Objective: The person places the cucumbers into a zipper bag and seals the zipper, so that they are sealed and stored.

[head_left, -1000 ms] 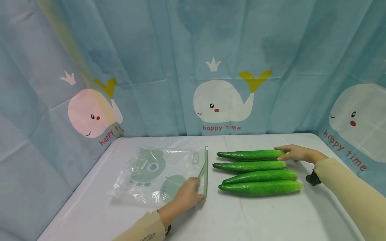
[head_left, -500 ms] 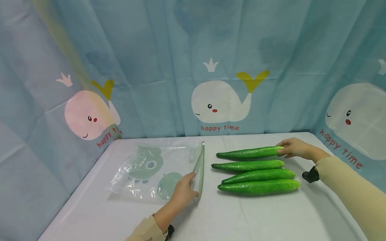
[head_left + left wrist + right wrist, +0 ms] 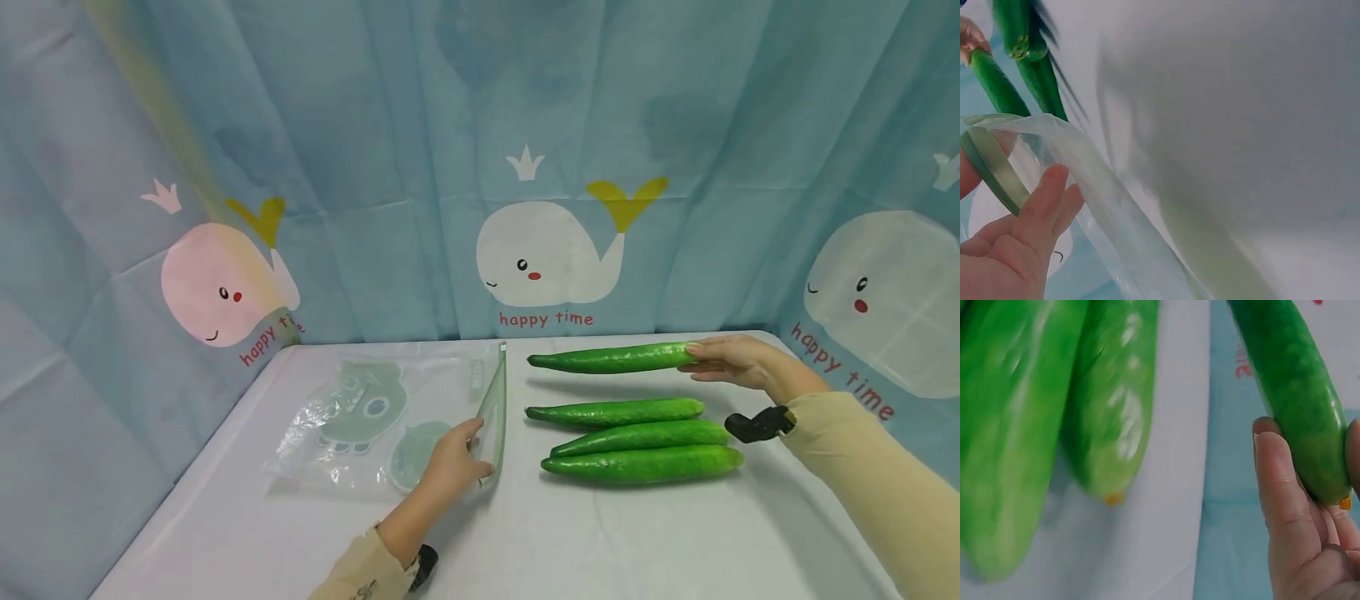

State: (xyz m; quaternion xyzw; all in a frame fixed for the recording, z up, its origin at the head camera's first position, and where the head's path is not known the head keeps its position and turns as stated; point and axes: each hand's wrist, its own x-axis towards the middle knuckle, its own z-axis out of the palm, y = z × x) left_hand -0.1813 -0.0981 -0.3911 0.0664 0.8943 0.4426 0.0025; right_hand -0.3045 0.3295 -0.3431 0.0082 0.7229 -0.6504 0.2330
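My right hand (image 3: 731,362) grips the pale end of a green cucumber (image 3: 607,359), raised off the table. In the right wrist view the fingers and thumb stand on either side of the cucumber's end. My left hand (image 3: 448,457) is at the mouth of a clear zip bag (image 3: 457,379) printed with green cartoon figures. Thumb and fingers are spread there, and the green zip strip (image 3: 502,400) stands apart from the other edge. In the left wrist view the fingers (image 3: 1044,200) touch the thin film without visibly pinching it; part of the hand is cut off.
Three more cucumbers (image 3: 641,465) lie side by side on the white table (image 3: 600,542), right of the bag. Behind the table hangs a blue curtain (image 3: 412,250) with whale prints. Dark straps show at both cuffs.
My right hand has taken hold of the farthest cucumber and lifted it up and away from the others. My left hand stays at the bag mouth, its thumb and fingers further apart.
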